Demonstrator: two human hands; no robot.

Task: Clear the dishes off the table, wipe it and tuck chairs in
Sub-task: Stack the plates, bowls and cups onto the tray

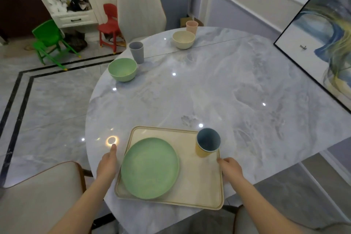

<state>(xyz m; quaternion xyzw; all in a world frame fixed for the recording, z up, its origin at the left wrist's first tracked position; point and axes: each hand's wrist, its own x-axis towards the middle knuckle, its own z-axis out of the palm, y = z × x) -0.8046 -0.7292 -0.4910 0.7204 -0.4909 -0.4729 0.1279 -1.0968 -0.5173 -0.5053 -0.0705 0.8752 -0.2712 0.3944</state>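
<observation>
A beige tray (201,182) lies at the near edge of the round marble table (209,91). On it sit a green plate (150,168) and a blue cup nested in a yellow cup (207,142). My left hand (107,163) rests against the tray's left rim, index finger stretched forward. At the tray's right rim is my right hand (230,169), fingers curled on the edge. Farther off stand a green bowl (122,69), a grey cup (136,52), a cream bowl (183,39) and a pink cup (191,27).
A beige chair (38,195) stands at my near left, another (140,13) at the table's far side. A framed painting (322,43) leans on the table's right part. Small green (49,41) and red (110,24) plastic chairs stand on the floor by a white cabinet.
</observation>
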